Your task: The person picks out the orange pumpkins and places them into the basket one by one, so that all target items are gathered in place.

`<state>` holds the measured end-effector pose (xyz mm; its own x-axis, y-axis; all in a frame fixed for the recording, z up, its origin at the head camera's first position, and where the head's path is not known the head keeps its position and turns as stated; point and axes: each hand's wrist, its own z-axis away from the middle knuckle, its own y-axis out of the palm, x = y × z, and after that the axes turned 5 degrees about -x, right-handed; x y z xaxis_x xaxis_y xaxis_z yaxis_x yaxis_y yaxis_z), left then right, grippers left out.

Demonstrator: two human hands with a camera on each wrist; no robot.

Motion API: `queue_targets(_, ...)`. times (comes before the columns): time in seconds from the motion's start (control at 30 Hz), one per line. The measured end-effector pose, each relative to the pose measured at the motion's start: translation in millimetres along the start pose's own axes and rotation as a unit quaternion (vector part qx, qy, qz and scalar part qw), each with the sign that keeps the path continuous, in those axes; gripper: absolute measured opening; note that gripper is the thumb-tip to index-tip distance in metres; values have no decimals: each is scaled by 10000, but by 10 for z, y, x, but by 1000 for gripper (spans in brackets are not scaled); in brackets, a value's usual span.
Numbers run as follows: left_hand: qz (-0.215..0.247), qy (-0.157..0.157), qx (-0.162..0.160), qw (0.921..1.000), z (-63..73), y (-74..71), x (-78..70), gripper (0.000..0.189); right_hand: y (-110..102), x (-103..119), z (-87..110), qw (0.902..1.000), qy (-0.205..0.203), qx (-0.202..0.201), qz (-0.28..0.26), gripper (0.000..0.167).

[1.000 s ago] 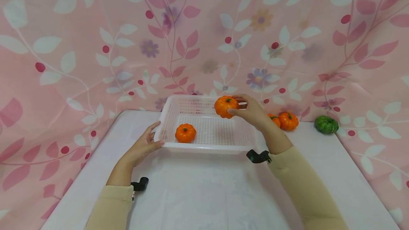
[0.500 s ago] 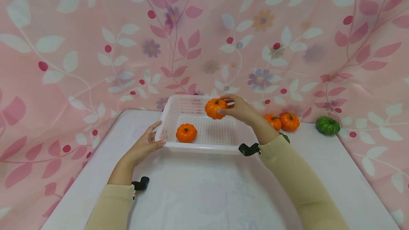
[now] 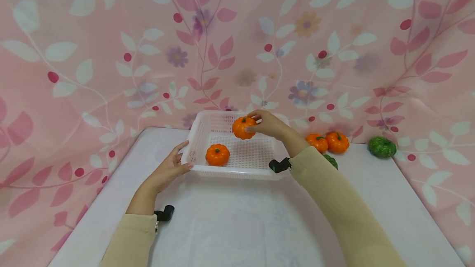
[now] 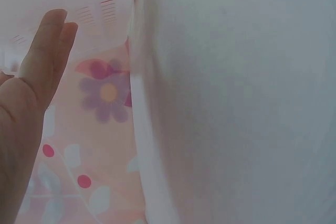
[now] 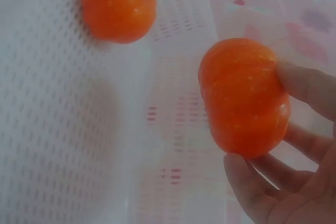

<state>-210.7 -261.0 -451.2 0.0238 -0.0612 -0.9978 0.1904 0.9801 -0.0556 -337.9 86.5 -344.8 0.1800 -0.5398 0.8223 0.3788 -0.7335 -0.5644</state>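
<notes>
My right hand (image 3: 270, 125) holds an orange miniature pumpkin (image 3: 242, 130) with a green stem, raised over the white perforated basket (image 3: 237, 170). In the right wrist view the thumb and fingertips pinch this held pumpkin (image 5: 244, 98) from its sides. Another orange pumpkin (image 3: 217, 155) rests on the basket floor, toward the near left corner. Against the basket's left end lies my left hand (image 3: 167, 172), its thumb touching the near corner of the rim. The left wrist view shows its fingers (image 4: 50, 45) straight along the outer wall.
Two more orange pumpkins (image 3: 337, 142) sit side by side right of the basket. A green pumpkin (image 3: 330, 161) is partly hidden by the right sleeve; another green one (image 3: 382, 147) lies near the table's far right corner. A pink floral cloth (image 3: 237, 52) hangs behind the white table (image 3: 230, 221).
My right hand has carried the held pumpkin leftward and slightly down over the basket. Its arm now uncovers more of the pumpkins on the right. The left hand stays at the basket.
</notes>
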Motion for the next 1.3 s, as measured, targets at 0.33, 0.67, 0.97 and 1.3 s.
queue_targets(0.33, -19, 19, 10, 10000, -1, -12, 15, 89, 89, -143, -263, 9988, 439, 111, 194, 57)
queue_targets(0.67, -11, -44, -49, 10000, -7, -23, 27, 89, 327, -221, -456, 9974, 597, 398, -78, 54)
queue_targets(0.97, -15, -50, -46, 10000, 2, -12, 13, 89, 464, -355, -564, 9947, 871, 207, -502, 56)
queue_targets(1.3, 7, -77, -14, 10000, 4, -12, 14, 89, 541, -452, -604, 9921, 1068, 160, -634, 56)
